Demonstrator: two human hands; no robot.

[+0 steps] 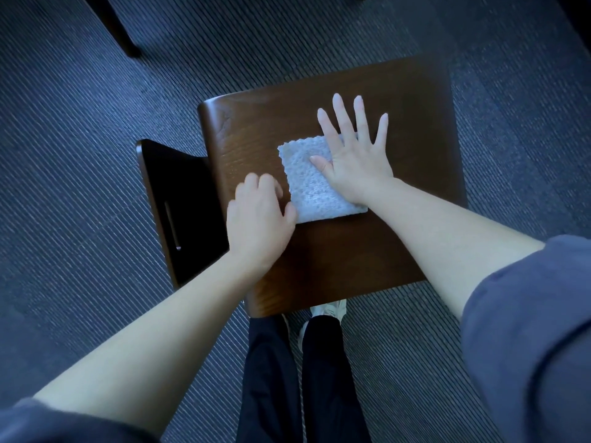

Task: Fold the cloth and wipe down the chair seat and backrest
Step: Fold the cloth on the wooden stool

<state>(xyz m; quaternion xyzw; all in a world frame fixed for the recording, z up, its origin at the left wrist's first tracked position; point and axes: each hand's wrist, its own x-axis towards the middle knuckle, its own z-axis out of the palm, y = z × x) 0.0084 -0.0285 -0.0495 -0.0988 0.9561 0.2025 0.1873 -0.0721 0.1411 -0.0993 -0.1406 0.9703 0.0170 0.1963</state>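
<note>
Our right hand (355, 158) presses flat, fingers spread, on the folded cloth (307, 177) mid chair seat (409, 116), while our left hand (259, 219) curls at its 8 o'clock corner, grip unclear.

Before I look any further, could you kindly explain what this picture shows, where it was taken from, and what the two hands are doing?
There is no machine here, only a person's two bare hands. The single picture comes from a camera worn on the person's head, looking forward and down, which is why you see both forearms reaching away from you.

Below them stands a dark wooden chair: its seat faces up, and its backrest is on the left. A folded white cloth lies on the seat.

The right hand presses flat on the cloth's right part, its fingers straight and spread. The left hand sits at the cloth's lower left corner with curled fingers; whether it actually pinches the cloth cannot be told.

Underneath is striped carpet, and a light shoe shows beneath the seat's near edge.
</note>
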